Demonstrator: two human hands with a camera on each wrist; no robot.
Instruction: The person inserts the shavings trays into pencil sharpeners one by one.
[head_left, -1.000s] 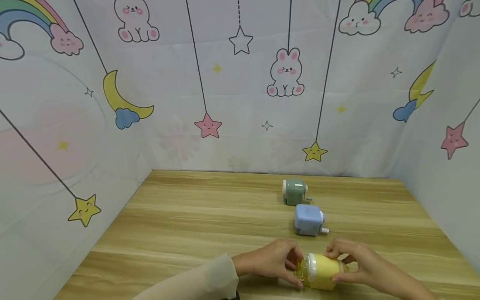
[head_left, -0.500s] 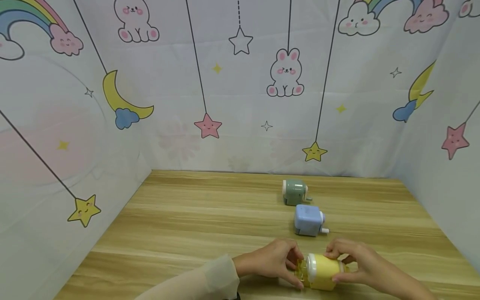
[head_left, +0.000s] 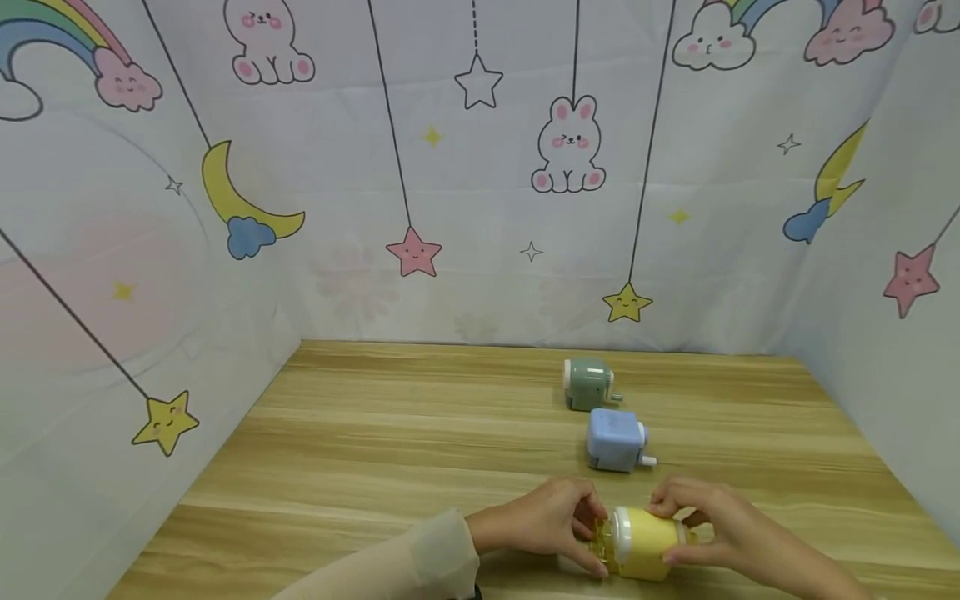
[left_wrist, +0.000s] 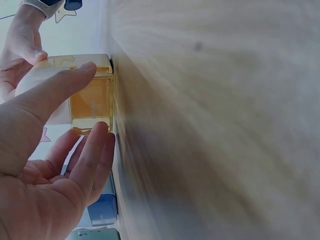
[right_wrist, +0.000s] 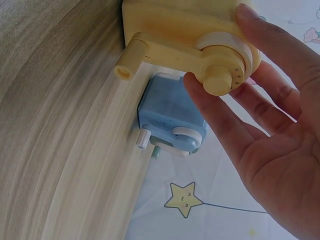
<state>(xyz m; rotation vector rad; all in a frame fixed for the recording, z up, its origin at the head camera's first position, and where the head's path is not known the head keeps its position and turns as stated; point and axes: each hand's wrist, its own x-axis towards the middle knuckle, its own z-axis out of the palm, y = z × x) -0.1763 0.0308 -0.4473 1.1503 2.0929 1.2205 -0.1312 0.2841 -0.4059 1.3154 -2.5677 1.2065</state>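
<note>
A yellow hand-crank pencil sharpener (head_left: pixel 651 546) sits on the table at the lower right of the head view, its clear yellow end facing left. My left hand (head_left: pixel 543 521) pinches that clear end (left_wrist: pixel 90 100) between thumb and fingers. From the right, my right hand (head_left: pixel 712 525) grips the yellow body, thumb on the near side and fingers on the far side. In the right wrist view the yellow crank (right_wrist: pixel 175 55) and its round knob show beside my fingers. Just behind stands a blue crank sharpener (head_left: pixel 615 440), with a green one (head_left: pixel 588 384) farther back.
The wood-grain table (head_left: pixel 390 433) extends far to the left of my hands. White cloth walls (head_left: pixel 480 183) printed with stars, moons and rabbits enclose it at the back and sides. The blue sharpener's white handle (head_left: pixel 648 461) points toward the right.
</note>
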